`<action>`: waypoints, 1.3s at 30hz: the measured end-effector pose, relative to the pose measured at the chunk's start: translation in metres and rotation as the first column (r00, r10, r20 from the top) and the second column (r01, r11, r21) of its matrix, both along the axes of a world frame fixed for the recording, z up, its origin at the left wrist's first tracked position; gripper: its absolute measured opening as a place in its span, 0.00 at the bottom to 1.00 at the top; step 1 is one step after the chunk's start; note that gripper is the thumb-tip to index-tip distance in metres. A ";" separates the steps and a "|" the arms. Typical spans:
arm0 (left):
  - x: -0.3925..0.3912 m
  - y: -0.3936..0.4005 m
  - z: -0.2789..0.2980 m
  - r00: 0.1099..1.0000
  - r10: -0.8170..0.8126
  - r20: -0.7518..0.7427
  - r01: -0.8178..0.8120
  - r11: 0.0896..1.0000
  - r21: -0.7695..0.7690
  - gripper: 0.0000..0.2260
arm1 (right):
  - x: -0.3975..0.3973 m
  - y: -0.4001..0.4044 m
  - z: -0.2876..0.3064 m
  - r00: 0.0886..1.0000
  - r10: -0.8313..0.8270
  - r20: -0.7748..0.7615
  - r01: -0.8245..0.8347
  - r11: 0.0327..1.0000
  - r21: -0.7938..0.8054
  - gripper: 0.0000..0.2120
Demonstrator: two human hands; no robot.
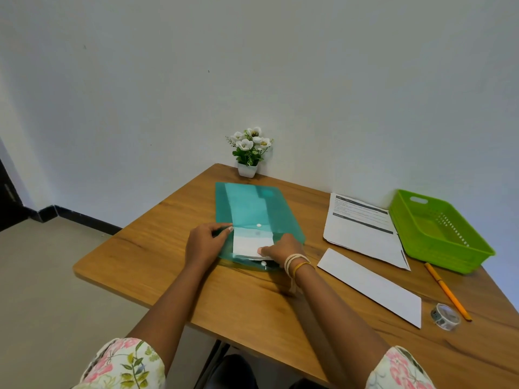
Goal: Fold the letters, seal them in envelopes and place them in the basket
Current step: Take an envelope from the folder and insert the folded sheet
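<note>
A teal plastic snap folder (252, 209) lies flat on the wooden table (157, 248), its near end open. White paper (251, 244) sticks out of that open end. My left hand (203, 242) holds the folder's flap at the left, thumb on top. My right hand (280, 249) pinches the near edge of the white paper. A white envelope (370, 284) lies to the right of my right wrist. Printed letters (362, 228) are stacked further back. The green basket (449, 248) stands empty at the far right.
A small white pot of artificial flowers (250, 153) stands against the wall behind the folder. An orange pencil (448, 292) and a roll of clear tape (445, 315) lie at the right near the basket. The table's left edge drops to the floor.
</note>
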State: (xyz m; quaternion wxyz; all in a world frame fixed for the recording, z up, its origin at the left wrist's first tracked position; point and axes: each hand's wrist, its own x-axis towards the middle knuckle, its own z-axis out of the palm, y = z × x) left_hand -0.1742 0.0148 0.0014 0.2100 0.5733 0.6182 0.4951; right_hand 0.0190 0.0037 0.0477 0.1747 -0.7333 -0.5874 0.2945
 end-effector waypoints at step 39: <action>0.014 -0.020 0.006 0.617 -0.182 -0.765 0.157 0.982 -0.107 0.20 | 0.124 -0.070 0.047 0.394 -0.334 -0.856 0.201 0.940 -0.274 0.05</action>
